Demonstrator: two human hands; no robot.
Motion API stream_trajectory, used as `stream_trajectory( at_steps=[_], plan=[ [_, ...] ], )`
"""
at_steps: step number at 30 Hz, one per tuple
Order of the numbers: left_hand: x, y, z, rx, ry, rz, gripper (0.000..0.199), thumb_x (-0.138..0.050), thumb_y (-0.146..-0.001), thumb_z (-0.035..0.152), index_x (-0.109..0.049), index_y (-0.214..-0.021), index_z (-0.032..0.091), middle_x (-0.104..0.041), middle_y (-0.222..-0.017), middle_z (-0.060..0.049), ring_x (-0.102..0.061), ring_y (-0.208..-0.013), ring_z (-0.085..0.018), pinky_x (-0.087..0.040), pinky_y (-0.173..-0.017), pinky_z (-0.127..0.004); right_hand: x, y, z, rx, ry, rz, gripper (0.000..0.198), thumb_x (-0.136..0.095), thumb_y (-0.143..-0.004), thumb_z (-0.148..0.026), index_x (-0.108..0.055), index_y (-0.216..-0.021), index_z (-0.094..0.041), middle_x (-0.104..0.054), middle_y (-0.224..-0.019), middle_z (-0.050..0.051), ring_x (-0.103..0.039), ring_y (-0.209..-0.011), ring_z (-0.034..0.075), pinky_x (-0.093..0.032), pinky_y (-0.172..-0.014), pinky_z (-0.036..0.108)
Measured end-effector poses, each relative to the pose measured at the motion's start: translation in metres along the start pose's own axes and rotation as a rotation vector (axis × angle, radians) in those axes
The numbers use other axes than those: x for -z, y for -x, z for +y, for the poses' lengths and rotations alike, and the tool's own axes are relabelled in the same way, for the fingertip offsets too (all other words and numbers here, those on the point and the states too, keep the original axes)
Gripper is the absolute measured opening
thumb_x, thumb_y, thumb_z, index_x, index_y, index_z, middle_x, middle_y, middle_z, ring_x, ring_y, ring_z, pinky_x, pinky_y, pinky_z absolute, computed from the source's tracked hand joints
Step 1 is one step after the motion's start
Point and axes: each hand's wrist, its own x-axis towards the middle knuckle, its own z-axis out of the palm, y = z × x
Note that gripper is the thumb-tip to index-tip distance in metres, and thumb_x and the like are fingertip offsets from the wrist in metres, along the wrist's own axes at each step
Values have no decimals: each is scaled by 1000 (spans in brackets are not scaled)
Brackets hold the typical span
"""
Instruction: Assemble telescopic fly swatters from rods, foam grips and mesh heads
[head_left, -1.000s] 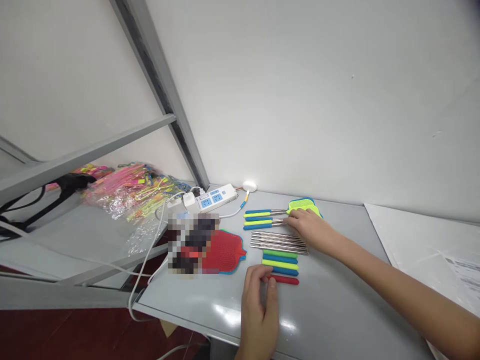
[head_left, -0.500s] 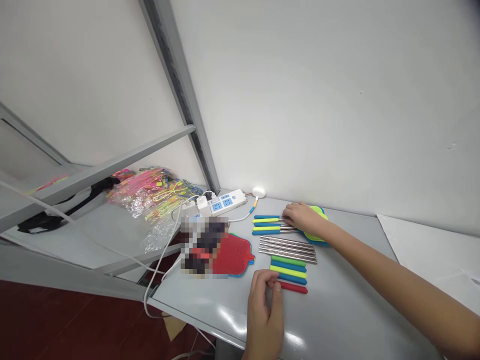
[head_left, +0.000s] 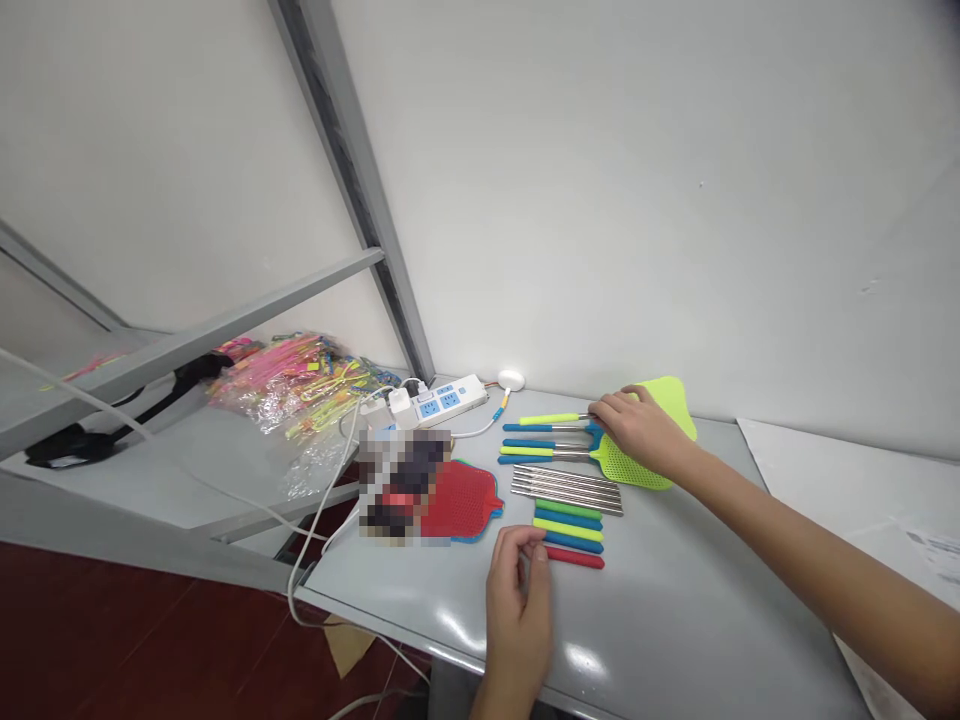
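Note:
My right hand [head_left: 637, 425] is closed around a yellow-green fly swatter [head_left: 671, 400] near where its head meets the metal rod, holding it raised. Below that hand lie other assembled swatters, with a yellow-green mesh head [head_left: 634, 470] on top and blue and yellow grips [head_left: 525, 442] pointing left. My left hand [head_left: 519, 590] rests on the table with fingers curled and thumb close, at the left end of a red handle grip [head_left: 576, 558]. Above it lie green, blue and yellow grips [head_left: 568, 528] in a row. Bare metal rods [head_left: 566, 488] lie side by side behind them.
Red swatter heads [head_left: 461, 500] are stacked at left, beside a pixelated patch. A white power strip [head_left: 450, 400] with plugs and cables stands near the wall. Bags of colourful strips [head_left: 300, 380] fill the left shelf, past a metal post. White paper [head_left: 810, 470] lies at right.
My right hand has lifted a yellow-green swatter off the others, tilting its head up toward the wall. My left hand stays at the red grip. The view has shifted slightly.

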Motion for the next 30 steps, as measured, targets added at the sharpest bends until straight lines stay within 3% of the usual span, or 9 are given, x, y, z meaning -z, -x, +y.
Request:
stream_trajectory(
  at_steps=[4,8,13,17,19,22,26,30],
  plan=[
    [0,-1,1,-8,-7,14,27,-50,-95,42,-64,-100,20,-64,-97,-6,-60,-90,-20,-46,-79,-29,30,37,6,-115,59,146,30,-35,-99,-15,-62,-108,-22,-69,-98,9,-60,-89,23,-21,-107,50],
    [-2,-2,9,-27,-21,21,28,-52,-93,43,-65,-97,19,-64,-92,-5,-59,-83,-20,-46,-74,-29,52,73,12,-226,137,275,24,-39,-99,-19,-62,-105,-25,-71,-96,5,-61,-82,20,-23,-107,47],
    [-6,5,15,-106,-55,8,24,-52,-92,39,-65,-93,19,-64,-93,-6,-59,-88,-21,-46,-77,-31,68,111,4,-261,160,357,17,-45,-99,-21,-61,-102,-25,-71,-91,4,-63,-78,17,-25,-106,46],
    [-11,19,23,-194,-87,12,23,-47,-96,35,-61,-105,19,-63,-101,-8,-59,-93,-21,-46,-80,-33,78,142,-24,-202,95,226,17,-45,-101,-28,-61,-100,-24,-68,-80,2,-60,-70,16,-27,-102,46],
    [-15,26,33,-326,-179,-4,27,-46,-97,32,-56,-119,20,-60,-113,-10,-57,-103,-23,-46,-85,-36,82,155,-43,-142,44,149,20,-43,-102,-29,-61,-97,-22,-64,-75,1,-57,-66,15,-30,-97,44],
    [-23,33,54,-609,-490,-123,35,-51,-96,29,-52,-130,22,-56,-127,-13,-51,-115,-28,-38,-96,-44,89,172,-69,-87,-56,66,22,-39,-103,-27,-60,-98,-21,-62,-75,1,-56,-66,16,-33,-88,40],
    [-33,40,71,-841,-879,-336,17,-47,-99,28,-62,-103,22,-66,-94,-6,-57,-88,-23,-34,-85,-42,100,189,-94,-105,-159,-28,22,-38,-103,-26,-59,-98,-22,-64,-80,2,-55,-67,18,-35,-79,37],
    [-36,56,68,-976,-987,-425,23,-44,-101,32,-58,-88,19,-61,-76,-2,-54,-74,-20,-33,-72,-36,102,206,-115,-157,-265,-141,23,-40,-102,-30,-54,-86,-23,-64,-78,1,-55,-67,19,-33,-63,32]
  ],
)
